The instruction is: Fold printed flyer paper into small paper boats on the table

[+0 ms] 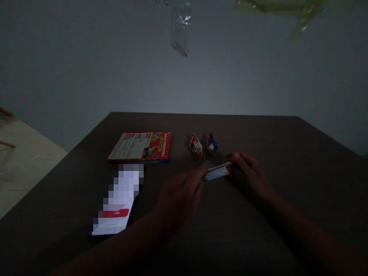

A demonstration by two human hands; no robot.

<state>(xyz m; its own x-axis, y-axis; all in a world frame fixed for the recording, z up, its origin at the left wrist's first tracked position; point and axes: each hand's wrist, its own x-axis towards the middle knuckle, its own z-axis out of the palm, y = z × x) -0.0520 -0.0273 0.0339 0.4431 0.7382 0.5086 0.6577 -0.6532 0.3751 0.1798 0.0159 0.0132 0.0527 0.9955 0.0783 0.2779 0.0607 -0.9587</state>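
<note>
The person's left hand [181, 195] and right hand [250, 172] meet over the middle of the dark brown wooden table [287, 153]. Between them they hold a small flat folded paper piece [217, 172], white with red and blue print. The left hand pinches the piece's near-left end between thumb and fingers. The right hand's fingertips close narrowly on its far-right end. The piece spans the gap between the two hands, low over the tabletop (whether it touches the wood cannot be told in this dim light).

Just beyond the piece, two small folded shapes stand side by side on the table, close together but apart. One is a red and white folded paper shape [196, 145] and the other a blue and red folded paper shape [212, 144]. To their left lies a flat red-bordered printed paper pack [140, 146]. Nearer the person, left of the left forearm, lies a slim dark phone with a lit screen [116, 207]. High up against the grey wall hangs a clear crinkled plastic bag [180, 27].
</note>
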